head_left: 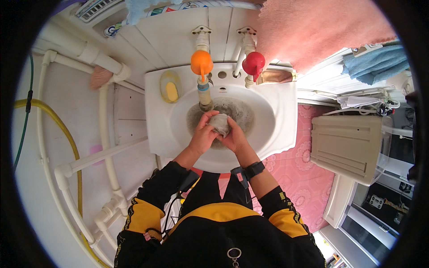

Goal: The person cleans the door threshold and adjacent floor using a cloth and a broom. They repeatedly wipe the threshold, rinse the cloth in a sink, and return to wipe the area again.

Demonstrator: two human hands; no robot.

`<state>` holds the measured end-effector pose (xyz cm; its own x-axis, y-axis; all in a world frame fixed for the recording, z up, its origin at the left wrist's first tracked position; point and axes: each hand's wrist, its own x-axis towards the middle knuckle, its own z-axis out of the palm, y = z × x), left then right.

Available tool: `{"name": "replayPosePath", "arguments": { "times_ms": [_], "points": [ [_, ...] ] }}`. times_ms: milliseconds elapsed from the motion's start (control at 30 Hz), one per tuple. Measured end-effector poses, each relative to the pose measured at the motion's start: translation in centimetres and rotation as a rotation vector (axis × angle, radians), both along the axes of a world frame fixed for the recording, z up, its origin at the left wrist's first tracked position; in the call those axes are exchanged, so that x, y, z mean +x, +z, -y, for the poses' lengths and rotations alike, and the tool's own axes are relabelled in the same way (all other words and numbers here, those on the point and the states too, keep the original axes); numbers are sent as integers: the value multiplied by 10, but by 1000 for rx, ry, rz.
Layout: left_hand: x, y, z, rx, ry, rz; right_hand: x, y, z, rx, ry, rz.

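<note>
Held thing: a small grey wad, seemingly a wet cloth [220,123], sits between both hands over the middle of the basin, just below the spout.
Left hand: the left hand [203,134] curls its fingers [207,117] over the wad's left and upper side, closed around it.
Right hand: the right hand [234,136] cups the wad from the right and beneath, fingers wrapped narrow around it; a black wristband [254,169] sits on that wrist.
Basin: the white sink [277,120] has a dark, stained bowl beneath the hands.
Taps: 2 taps stand at the back rim, an orange tap [201,62] on the left with its spout straight above the hands, and a red tap [253,63] on the right.
Soap: a yellow soap bar [171,90] lies in a dish on the sink's left rear corner.
Towels: a pink towel [313,31] hangs behind the sink to the right, and a blue towel [375,64] hangs further right.
Pipes: white pipes [105,120] run along the wall left of the sink, with a yellow hose [67,134] beside them.
Floor: a pink patterned mat [304,178] lies right of the sink, next to a beige box-shaped appliance [351,147].
</note>
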<state>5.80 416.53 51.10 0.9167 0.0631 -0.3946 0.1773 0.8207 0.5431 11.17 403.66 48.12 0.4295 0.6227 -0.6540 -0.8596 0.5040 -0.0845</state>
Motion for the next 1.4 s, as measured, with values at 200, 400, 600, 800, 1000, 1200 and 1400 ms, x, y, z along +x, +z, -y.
{"name": "replayPosePath", "arguments": {
  "times_ms": [200,400,600,800,1000,1200,1400],
  "points": [
    [-7,-3,-30,845,-238,23,14,11,-10,-497,-7,403],
    [-5,-7,-9,1369,-375,199,-10,13,-30,-694,13,564],
    [-4,-23,-11,1381,-566,91,-12,25,-35,-803,154,610],
    [1,-23,0,1462,-646,34,1,17,-32,-842,173,579],
    [5,-2,-10,1679,-826,-131,3,25,-18,-654,248,683],
    [3,-6,-14,2012,-787,-30,-9,15,-19,-422,101,274],
    [-9,-27,-1,1781,-752,-143,-5,-15,-40,-573,-163,300]
  ]
}}
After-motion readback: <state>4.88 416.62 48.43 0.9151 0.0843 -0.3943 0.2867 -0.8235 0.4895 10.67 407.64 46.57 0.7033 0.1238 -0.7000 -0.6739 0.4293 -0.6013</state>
